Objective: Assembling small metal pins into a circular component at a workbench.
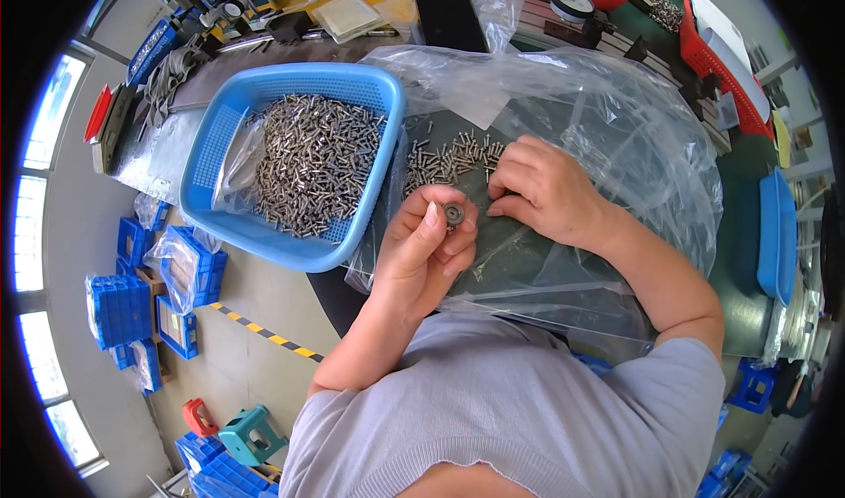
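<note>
My left hand (415, 247) is closed around a small round dark metal piece (453, 214) with a hole in its middle, gripped between thumb and fingers, its ringed face turned up. My right hand (553, 191) has its fingers bent together at the edge of a loose pile of small metal pins (440, 163); whatever its fingertips pinch is hidden. That pile lies on clear plastic sheeting (598, 110) over the bench. To the left, a blue plastic basket (392, 128) holds a great heap of similar metal pins (312, 163) and a clear plastic bag (239, 168).
Behind the sheeting lie a black phone (451, 18) and a pale pad (348, 15). A dial gauge (572, 3) stands at the back right, near red baskets (731, 75). An empty-looking blue tray (776, 234) sits far right. Blue crates (123, 309) are stacked on the floor left.
</note>
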### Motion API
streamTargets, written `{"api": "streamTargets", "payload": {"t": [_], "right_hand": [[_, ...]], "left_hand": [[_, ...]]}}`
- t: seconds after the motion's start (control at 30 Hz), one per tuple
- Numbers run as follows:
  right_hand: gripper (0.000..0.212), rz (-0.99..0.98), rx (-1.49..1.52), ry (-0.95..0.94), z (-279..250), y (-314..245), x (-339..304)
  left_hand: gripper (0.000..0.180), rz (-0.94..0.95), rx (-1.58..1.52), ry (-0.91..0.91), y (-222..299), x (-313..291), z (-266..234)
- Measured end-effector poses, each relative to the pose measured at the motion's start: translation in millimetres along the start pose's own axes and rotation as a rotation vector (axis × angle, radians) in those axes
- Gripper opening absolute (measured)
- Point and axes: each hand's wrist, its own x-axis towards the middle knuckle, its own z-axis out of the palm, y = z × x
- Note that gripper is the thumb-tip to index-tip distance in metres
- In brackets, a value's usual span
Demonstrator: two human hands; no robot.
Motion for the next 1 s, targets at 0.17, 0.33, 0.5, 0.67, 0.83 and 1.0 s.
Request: {"api": "streamTargets", "payload": {"t": [0.17, 0.33, 0.5, 0.67, 0.83, 1.0], "right_hand": [[0.018, -0.029, 0.005, 0.014, 5.4, 3.3, -1.6], [0.017, 0.005, 0.034, 0.028, 4.2, 4.3, -1.2], [0.016, 0.000, 0.107, -0.007, -2.5, 6.3, -1.4], [0.016, -0.010, 0.066, -0.019, 0.7, 4.8, -1.5], [0.013, -0.019, -0.077, 0.012, 2.5, -1.7, -0.5], [0.014, 0.005, 0.026, 0.040, -1.0, -4.7, 0.1]], "left_hand": [[0.028, -0.015, 0.009, 0.001, 1.1, 0.0, 0.7], [0.027, -0.018, -0.005, -0.020, 1.1, 0.0, 0.2], [0.022, -0.023, -0.029, 0.023, 2.1, 0.4, 2.6], [0.021, -0.029, -0.024, 0.006, 2.8, 0.5, 1.0], [0.020, -0.031, -0.001, -0.005, 2.5, 1.3, 2.9], [0.020, -0.054, 0.034, 0.028, 2.6, 1.5, 5.6]]}}
